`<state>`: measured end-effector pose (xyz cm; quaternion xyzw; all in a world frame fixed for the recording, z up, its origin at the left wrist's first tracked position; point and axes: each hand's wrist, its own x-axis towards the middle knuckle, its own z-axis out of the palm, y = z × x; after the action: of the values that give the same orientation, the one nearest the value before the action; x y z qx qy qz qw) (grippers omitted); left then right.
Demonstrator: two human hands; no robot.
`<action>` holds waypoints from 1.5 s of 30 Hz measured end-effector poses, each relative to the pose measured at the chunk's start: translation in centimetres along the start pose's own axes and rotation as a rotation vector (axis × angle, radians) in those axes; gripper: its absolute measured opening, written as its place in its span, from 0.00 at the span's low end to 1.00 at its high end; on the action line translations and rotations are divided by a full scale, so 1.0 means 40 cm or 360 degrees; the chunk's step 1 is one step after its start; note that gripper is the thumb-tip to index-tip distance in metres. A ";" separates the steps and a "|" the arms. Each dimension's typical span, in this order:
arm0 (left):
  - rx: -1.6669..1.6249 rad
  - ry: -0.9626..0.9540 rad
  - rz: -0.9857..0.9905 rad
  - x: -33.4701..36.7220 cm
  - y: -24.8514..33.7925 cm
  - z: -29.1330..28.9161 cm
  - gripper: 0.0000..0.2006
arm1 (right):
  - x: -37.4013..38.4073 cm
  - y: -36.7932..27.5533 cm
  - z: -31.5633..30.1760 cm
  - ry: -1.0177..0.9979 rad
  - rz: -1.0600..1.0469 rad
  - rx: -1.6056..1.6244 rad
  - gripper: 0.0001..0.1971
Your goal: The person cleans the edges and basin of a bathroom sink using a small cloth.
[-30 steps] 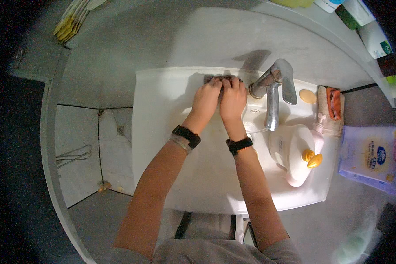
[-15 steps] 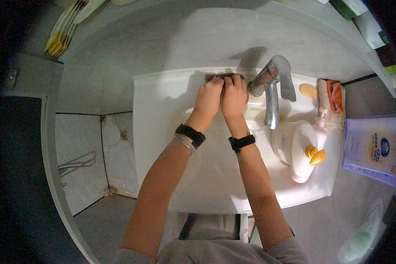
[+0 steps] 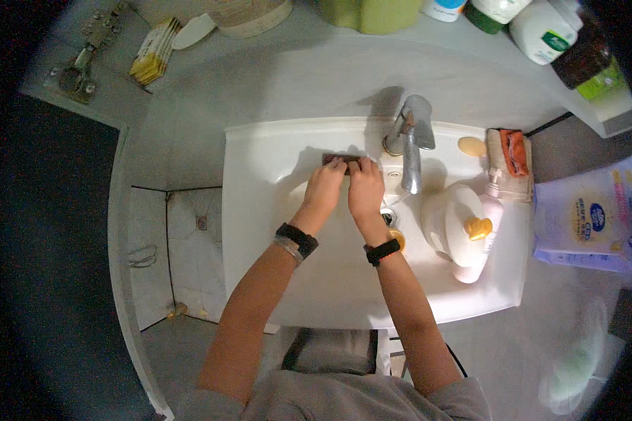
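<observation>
Both hands press a dark brown, flat, pad-like piece (image 3: 336, 159) against the back inner slope of a white washbasin (image 3: 281, 151). My left hand (image 3: 323, 193) has its fingertips closed on the piece's left part. Close beside it, my right hand (image 3: 366, 188) grips the right part with bent fingers. Whether the piece is a cloth or a scouring pad I cannot tell, as the fingers cover much of it. A chrome tap (image 3: 412, 144) stands just right of the right hand. Partly hidden behind the right wrist is a round gold-coloured thing (image 3: 398, 240), near the drain (image 3: 387, 217).
A cream bottle with a gold pump (image 3: 446, 224) and a pink pump bottle (image 3: 494, 210) are in the basin's right side. A soap bar (image 3: 472, 146) and folded cloths (image 3: 514, 158) lie on its rim. A purple-white packet (image 3: 586, 217) is further right. Bottles (image 3: 541, 31) line the shelf above.
Both hands have brought the dark brown piece from near the back rim down into the basin, toward me. The view has shifted, showing more of the shelf.
</observation>
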<state>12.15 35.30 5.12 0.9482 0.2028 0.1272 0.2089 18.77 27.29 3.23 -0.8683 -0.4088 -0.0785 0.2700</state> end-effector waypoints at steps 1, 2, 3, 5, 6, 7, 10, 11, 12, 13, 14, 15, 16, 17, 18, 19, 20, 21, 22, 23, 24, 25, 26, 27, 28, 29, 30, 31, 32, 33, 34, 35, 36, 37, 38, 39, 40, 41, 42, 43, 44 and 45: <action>-0.0033 -0.0070 0.0002 -0.009 0.012 -0.015 0.08 | -0.018 0.002 -0.012 -0.0089 0.0008 -0.0042 0.08; -0.0078 -0.0132 -0.0022 -0.030 0.013 -0.017 0.09 | -0.044 0.003 -0.018 -0.0176 0.0008 -0.0081 0.07; -0.0124 -0.0195 -0.0045 -0.049 0.009 -0.009 0.09 | -0.068 0.007 -0.025 -0.0263 0.0010 -0.0121 0.06; -0.0235 -0.0314 -0.0118 -0.091 0.022 -0.002 0.08 | -0.124 0.024 -0.055 -0.0397 0.0048 0.0064 0.07; -0.0306 -0.0370 -0.0164 -0.108 0.039 -0.002 0.08 | -0.149 0.038 -0.069 -0.0463 0.0070 0.0152 0.07; -0.0376 -0.0428 -0.0208 -0.121 0.054 0.001 0.08 | -0.172 0.054 -0.081 -0.0386 0.0108 0.0234 0.08; -0.0771 -0.0469 -0.0379 -0.155 0.064 0.058 0.06 | -0.240 0.080 -0.134 -0.0122 0.0153 0.0386 0.10; -0.0924 -0.0520 -0.0444 -0.157 0.075 0.070 0.07 | -0.258 0.088 -0.162 -0.0073 0.0181 0.0425 0.10; -0.1062 -0.0480 -0.0583 -0.162 0.069 0.092 0.07 | -0.272 0.090 -0.183 -0.0029 0.0189 0.0481 0.10; -0.1201 -0.0438 -0.0720 -0.164 0.061 0.121 0.08 | -0.283 0.090 -0.204 0.0015 0.0196 0.0536 0.10; -0.1345 -0.0414 -0.0857 -0.164 0.069 0.137 0.08 | -0.294 0.091 -0.229 0.0025 0.0247 0.0553 0.10; -0.1577 -0.0421 -0.0982 -0.163 0.075 0.151 0.09 | -0.302 0.094 -0.255 0.0002 0.0287 0.0581 0.10; -0.1809 -0.0426 -0.1109 -0.158 0.079 0.165 0.11 | -0.308 0.098 -0.279 -0.0023 0.0325 0.0610 0.10; -0.2038 -0.0432 -0.1231 -0.152 0.083 0.178 0.12 | -0.314 0.104 -0.295 -0.0040 0.0365 0.0640 0.10; -0.2182 -0.0602 -0.1161 -0.147 0.077 0.188 0.14 | -0.320 0.110 -0.302 -0.0022 0.0366 0.0642 0.10; -0.2311 -0.0564 -0.1174 -0.147 0.080 0.201 0.13 | -0.325 0.117 -0.306 -0.0006 0.0364 0.0646 0.10; -0.2439 -0.0541 -0.1186 -0.142 0.104 0.203 0.13 | -0.332 0.130 -0.308 0.0014 0.0374 0.0646 0.10; -0.2567 -0.0512 -0.1199 -0.136 0.125 0.200 0.13 | -0.336 0.142 -0.305 0.0035 0.0386 0.0702 0.10; -0.2649 -0.0494 -0.1239 -0.130 0.140 0.199 0.13 | -0.338 0.155 -0.295 0.0055 0.0396 0.0758 0.10; -0.2728 -0.0467 -0.1283 -0.126 0.146 0.198 0.13 | -0.338 0.163 -0.285 0.0070 0.0403 0.0821 0.10; -0.2806 -0.0438 -0.1327 -0.121 0.151 0.197 0.14 | -0.338 0.170 -0.276 0.0067 0.0421 0.0852 0.10; -0.2889 -0.0464 -0.1295 -0.117 0.153 0.194 0.14 | -0.336 0.178 -0.267 0.0062 0.0438 0.0884 0.10; -0.2974 -0.0490 -0.1265 -0.114 0.149 0.193 0.15 | -0.330 0.181 -0.263 0.0055 0.0457 0.0915 0.09; -0.3058 -0.0516 -0.1235 -0.113 0.146 0.193 0.15 | -0.325 0.184 -0.263 -0.0002 0.0532 0.0967 0.10; -0.3105 -0.0494 -0.1215 -0.113 0.146 0.195 0.15 | -0.319 0.185 -0.264 -0.0060 0.0606 0.1019 0.10; -0.3151 -0.0469 -0.1192 -0.114 0.146 0.198 0.15 | -0.314 0.186 -0.266 -0.0118 0.0678 0.1073 0.11; -0.3196 -0.0442 -0.1170 -0.115 0.146 0.201 0.15 | -0.312 0.189 -0.257 -0.0147 0.0749 0.1164 0.11; -0.3253 -0.0412 -0.1145 -0.118 0.145 0.204 0.15 | -0.313 0.196 -0.236 -0.0177 0.0820 0.1255 0.11; -0.3312 -0.0397 -0.1117 -0.117 0.152 0.210 0.16 | -0.314 0.206 -0.216 -0.0198 0.0897 0.1340 0.11; -0.3369 -0.0370 -0.1089 -0.120 0.155 0.213 0.16 | -0.314 0.213 -0.194 -0.0218 0.0959 0.1533 0.10; -0.3368 -0.0304 -0.1110 -0.121 0.159 0.217 0.15 | -0.313 0.219 -0.172 -0.0239 0.1019 0.1727 0.10; -0.3367 -0.0230 -0.1132 -0.123 0.162 0.221 0.15 | -0.307 0.216 -0.164 -0.0265 0.1076 0.1922 0.10; -0.3365 -0.0158 -0.1152 -0.125 0.164 0.223 0.14 | -0.305 0.214 -0.158 -0.0276 0.1090 0.2007 0.09; -0.3359 -0.0125 -0.1143 -0.128 0.164 0.224 0.14 | -0.303 0.212 -0.153 -0.0286 0.1105 0.2092 0.09; -0.3357 -0.0092 -0.1135 -0.131 0.163 0.225 0.13 | -0.299 0.209 -0.153 -0.0299 0.1119 0.2173 0.09; -0.3354 -0.0058 -0.1126 -0.132 0.165 0.223 0.12 | -0.293 0.210 -0.155 -0.0297 0.1124 0.2166 0.08; -0.3344 -0.0042 -0.1069 -0.133 0.156 0.226 0.12 | -0.286 0.212 -0.158 -0.0294 0.1128 0.2160 0.07; -0.3334 -0.0026 -0.1010 -0.129 0.147 0.226 0.11 | -0.277 0.213 -0.161 -0.0292 0.1129 0.2151 0.05; -0.3324 -0.0008 -0.0949 -0.128 0.139 0.225 0.11 | -0.269 0.214 -0.160 -0.0237 0.1131 0.2144 0.06; -0.3330 0.0059 -0.1073 -0.132 0.132 0.224 0.10 | -0.262 0.213 -0.155 -0.0183 0.1132 0.2137 0.06; -0.3339 0.0101 -0.1205 -0.126 0.162 0.198 0.09 | -0.257 0.227 -0.149 -0.0114 0.1148 0.2119 0.07; -0.3336 0.0166 -0.1333 -0.124 0.179 0.171 0.09 | -0.250 0.231 -0.143 -0.0115 0.1190 0.2194 0.07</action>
<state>12.34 24.83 1.54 0.1561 0.3064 0.1939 0.9188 19.68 12.76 0.72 -0.5867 -0.0543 0.3173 0.7431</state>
